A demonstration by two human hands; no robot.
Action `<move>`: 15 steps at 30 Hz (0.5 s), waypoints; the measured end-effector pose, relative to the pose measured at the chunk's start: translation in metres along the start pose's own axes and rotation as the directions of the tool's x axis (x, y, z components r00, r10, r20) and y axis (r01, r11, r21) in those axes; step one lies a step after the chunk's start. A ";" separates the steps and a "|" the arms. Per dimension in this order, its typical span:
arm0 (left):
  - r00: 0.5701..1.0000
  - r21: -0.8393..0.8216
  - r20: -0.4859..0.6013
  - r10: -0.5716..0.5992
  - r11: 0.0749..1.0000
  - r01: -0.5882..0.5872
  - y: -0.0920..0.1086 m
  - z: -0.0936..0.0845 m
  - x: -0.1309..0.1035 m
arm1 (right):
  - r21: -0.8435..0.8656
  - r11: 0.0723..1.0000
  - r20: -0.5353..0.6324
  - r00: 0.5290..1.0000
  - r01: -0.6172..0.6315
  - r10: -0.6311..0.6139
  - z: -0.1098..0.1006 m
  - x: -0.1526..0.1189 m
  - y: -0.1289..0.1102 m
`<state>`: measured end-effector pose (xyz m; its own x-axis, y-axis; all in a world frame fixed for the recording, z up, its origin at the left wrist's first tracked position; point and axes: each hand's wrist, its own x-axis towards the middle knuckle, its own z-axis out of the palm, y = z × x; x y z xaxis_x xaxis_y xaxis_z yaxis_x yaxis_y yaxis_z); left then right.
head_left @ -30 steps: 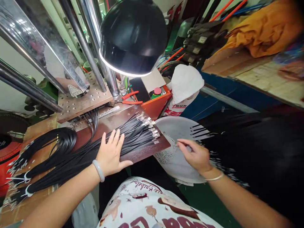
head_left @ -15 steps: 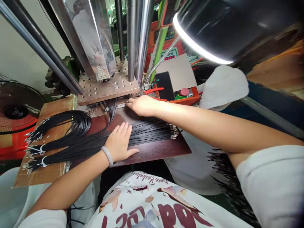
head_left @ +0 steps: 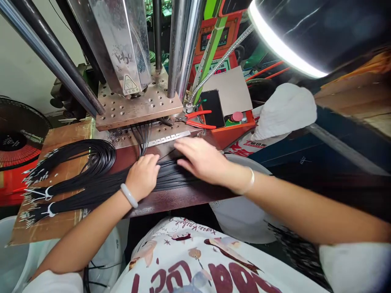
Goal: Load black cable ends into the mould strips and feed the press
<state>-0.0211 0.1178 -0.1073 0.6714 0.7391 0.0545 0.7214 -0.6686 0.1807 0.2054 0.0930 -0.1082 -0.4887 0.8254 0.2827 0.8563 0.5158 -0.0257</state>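
Black cables point(head_left: 106, 187) lie in a long bundle across the brown board point(head_left: 183, 196), with white ties near their left ends. My left hand point(head_left: 143, 177) rests on the bundle, its fingers bent together at the upper edge; what they hold, if anything, is hidden. Over the cables' right part is my right hand point(head_left: 203, 159), a little blurred, with thumb and fingers apart and nothing visible between them. Just beyond my hands, a metal strip with slots point(head_left: 169, 138) sits on the base of the press point(head_left: 139, 110). Several thin black cables run from under the press plate.
Red-handled pliers point(head_left: 200, 123) lie right of the press, beside a dark phone point(head_left: 213, 108) and a red button point(head_left: 237, 116). A bright ring lamp point(head_left: 284, 44) hangs at upper right. A fan point(head_left: 14, 140) stands at far left, and a white tub point(head_left: 16, 244) below it.
My right hand has come back from the press edge to the cables, uncovering the slotted strip and pliers. My left hand has shifted slightly left and its fingers have bent.
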 end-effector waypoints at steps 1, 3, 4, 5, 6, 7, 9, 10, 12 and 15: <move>0.999 0.011 0.024 -0.033 0.999 0.033 -0.004 -0.004 0.003 | 0.038 0.999 -0.047 0.999 0.021 -0.020 0.003 -0.022 -0.011; 0.993 0.040 0.111 -0.046 0.998 0.042 -0.008 -0.012 0.011 | 0.086 0.996 -0.100 0.995 0.031 -0.022 0.011 -0.059 -0.030; 0.986 0.049 0.161 -0.038 0.998 0.030 -0.009 -0.016 0.016 | 0.106 0.994 -0.113 0.993 0.023 -0.011 0.014 -0.072 -0.037; 0.977 0.049 0.209 -0.030 0.999 0.020 -0.009 -0.019 0.022 | 0.127 0.992 -0.129 0.992 0.011 0.005 0.017 -0.081 -0.042; 0.966 0.039 0.258 -0.024 0.999 0.014 -0.009 -0.022 0.028 | 0.149 0.989 -0.148 0.989 0.001 0.021 0.018 -0.087 -0.045; 0.948 0.023 0.317 -0.021 1.000 0.014 -0.009 -0.024 0.034 | 0.169 0.986 -0.172 0.985 -0.005 0.034 0.019 -0.089 -0.046; 0.893 -0.020 0.449 -0.016 0.999 0.028 -0.010 -0.028 0.046 | 0.196 0.981 -0.199 0.979 -0.015 0.055 0.017 -0.086 -0.043; 0.865 -0.047 0.502 -0.013 0.998 0.043 -0.011 -0.031 0.051 | 0.203 0.979 -0.189 0.980 -0.029 0.069 0.015 -0.083 -0.040; 0.824 -0.148 0.566 -0.002 0.984 0.104 -0.015 -0.034 0.059 | 0.209 0.976 -0.150 0.985 -0.056 0.089 0.012 -0.075 -0.031; 0.768 -0.403 0.639 0.028 0.863 0.304 -0.025 -0.038 0.065 | 0.217 0.974 -0.218 0.970 -0.057 0.106 0.011 -0.067 -0.017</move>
<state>-0.0014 0.1857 -0.0704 0.6445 0.4969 -0.5811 0.7585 -0.3195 0.5679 0.2215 0.0314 -0.1377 -0.3473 0.8052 0.4807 0.8261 0.5053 -0.2496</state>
